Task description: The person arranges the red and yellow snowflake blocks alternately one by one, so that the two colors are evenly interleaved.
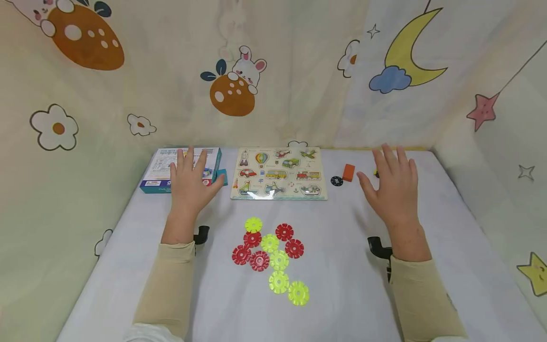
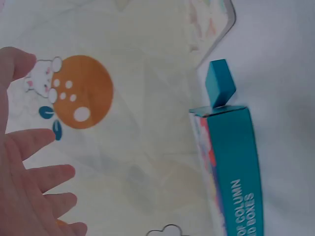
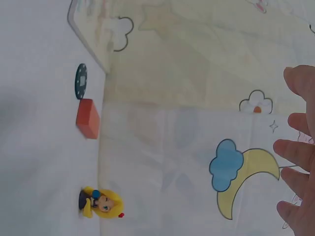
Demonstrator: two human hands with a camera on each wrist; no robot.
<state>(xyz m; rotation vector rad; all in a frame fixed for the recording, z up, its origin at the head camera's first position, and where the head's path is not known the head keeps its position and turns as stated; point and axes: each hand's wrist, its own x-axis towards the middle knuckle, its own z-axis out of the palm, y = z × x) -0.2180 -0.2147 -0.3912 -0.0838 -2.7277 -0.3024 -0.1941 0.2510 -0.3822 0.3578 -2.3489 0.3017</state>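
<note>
My left hand (image 1: 189, 183) is raised with its fingers spread, over the near right part of a boxed set (image 1: 162, 164); it holds nothing. On the right, my other hand (image 1: 395, 190) is lifted too, fingers apart and nothing in it. A small yellow-haired figurine (image 3: 102, 202) stands behind that hand, mostly hidden in the head view. Between the arms lie several flower-shaped plastic discs, such as a red disc (image 1: 259, 261) and a yellow-green disc (image 1: 279, 281). Some of them touch or overlap.
A wooden picture puzzle board (image 1: 279, 178) lies at the back middle. Beside the box is a teal block (image 2: 220, 82). To the board's right are a black round chip (image 1: 336, 181) and an orange block (image 1: 348, 172). Printed fabric walls (image 1: 299, 104) enclose the white table (image 1: 342, 294).
</note>
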